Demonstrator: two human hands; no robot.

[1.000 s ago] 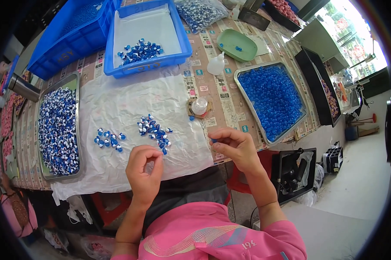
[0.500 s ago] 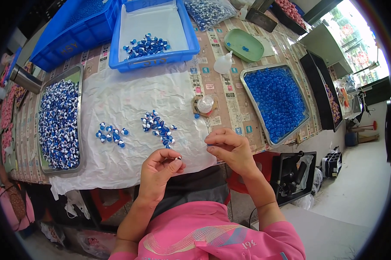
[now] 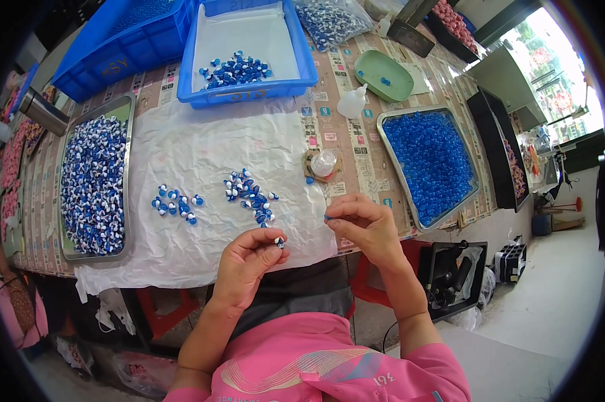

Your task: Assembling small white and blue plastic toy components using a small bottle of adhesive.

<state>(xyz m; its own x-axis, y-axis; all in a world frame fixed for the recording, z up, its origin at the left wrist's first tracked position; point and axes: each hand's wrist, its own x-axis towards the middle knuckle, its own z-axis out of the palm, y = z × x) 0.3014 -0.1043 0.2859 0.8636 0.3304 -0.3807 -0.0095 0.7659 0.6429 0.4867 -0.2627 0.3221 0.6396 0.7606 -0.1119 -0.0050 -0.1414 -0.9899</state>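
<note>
My left hand (image 3: 252, 258) pinches a small blue-and-white piece (image 3: 279, 242) between thumb and fingertips, above the near edge of the white paper sheet (image 3: 182, 249). To its right, my right hand (image 3: 369, 228) has a small blue bead (image 3: 327, 218) between thumb and forefinger, mostly covered by the fingertips. Beyond the left hand lies a loose group of blue-and-white pieces (image 3: 249, 194), and a smaller group (image 3: 175, 203) is farther left. A small round clear container (image 3: 324, 163) stands on a brownish pad beyond the right hand, with one blue bead (image 3: 310, 180) beside it.
A metal tray of blue-and-white pieces (image 3: 95, 187) is at left, a tray of blue beads (image 3: 428, 164) at right. Behind stand blue bins (image 3: 249, 96), a white squeeze bottle (image 3: 352, 102), a green dish (image 3: 399, 90) and a filled plastic bag (image 3: 332, 23). A black tray (image 3: 493, 147) lies far right.
The whole view has shifted slightly. My left hand's piece shows more between the fingertips, and the blue bead in my right hand is now easier to see. Both hands keep their pinch.
</note>
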